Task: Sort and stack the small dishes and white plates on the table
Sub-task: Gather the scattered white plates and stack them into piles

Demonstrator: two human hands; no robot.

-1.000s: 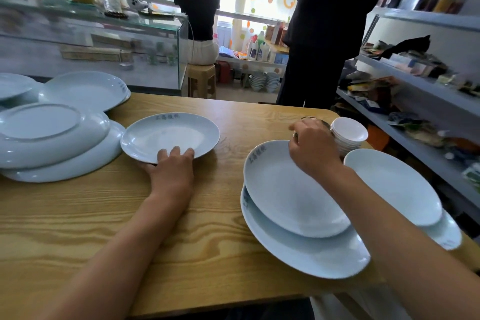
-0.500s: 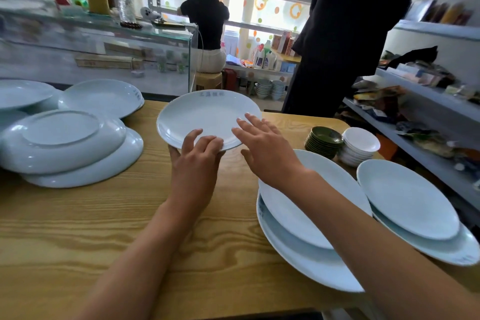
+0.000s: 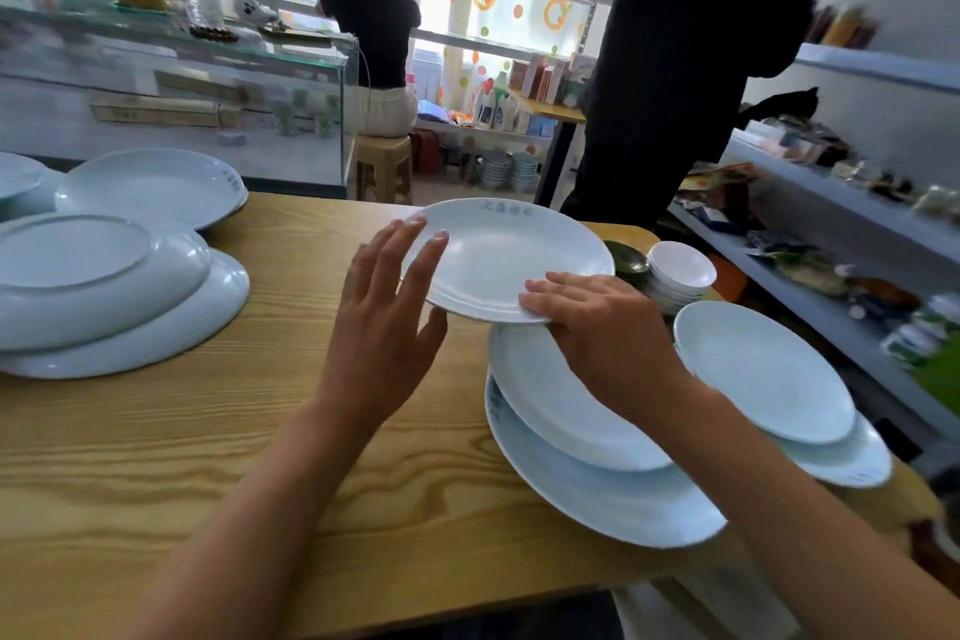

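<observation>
held plate (image 3: 506,257): white, blue lettering at far rim, tilted, lifted above table (image 3: 260,457) | white dishes (image 3: 680,270), green dishes (image 3: 626,259): stacked behind it

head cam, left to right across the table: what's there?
Upside-down plate on a stack → left hand → lifted white plate → right hand → white small dishes → right-edge plate stack.

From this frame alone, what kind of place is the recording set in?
Probably a small shop or eatery's front room. A glass display counter holds boxed goods, open shelves are crowded with packaged items, and many matching white plates are piled on the wooden table.
</observation>
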